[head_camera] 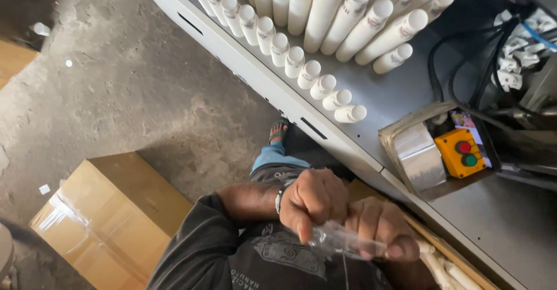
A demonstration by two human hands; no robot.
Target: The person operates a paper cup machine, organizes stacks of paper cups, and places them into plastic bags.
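Note:
My left hand [313, 200], with a band on the wrist, and my right hand [380, 226] are close together in front of my dark shirt. Both pinch a piece of crumpled clear plastic film [339, 240] that stretches between them. White tubes [441, 267] lie in a box just below and right of my right hand. A grey metal table [383, 101] runs diagonally above my hands. On it stands a curved row of short white tubes [296, 60], with longer white tubes [360, 20] leaning behind them.
A yellow control box with a red and a green button [462, 152] sits on the table beside a block wrapped in shiny tape [419, 159]. Black cables [464, 63] run at the upper right. A taped cardboard box [110, 214] stands on the concrete floor at left. My sandalled foot [278, 131] shows by the table edge.

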